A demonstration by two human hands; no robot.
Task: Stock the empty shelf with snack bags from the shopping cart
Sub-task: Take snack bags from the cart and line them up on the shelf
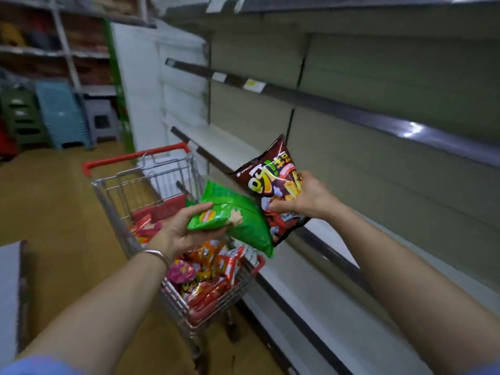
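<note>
My left hand (184, 228) grips a green snack bag (238, 223) above the shopping cart (167, 290). My right hand (303, 197) holds a dark brown snack bag (270, 177) by its lower edge, tilted, just in front of the bare white shelf (286, 263) on the right. The two bags overlap, with the green one in front. The metal cart has a red handle and holds several red, orange and pink snack bags (213, 266).
More bare shelf boards (351, 115) with dark price rails run along the right wall. Stacked plastic stools (62, 115) and stocked racks stand at the far left. A grey surface (10, 293) juts in at the lower left. The aisle floor is tan.
</note>
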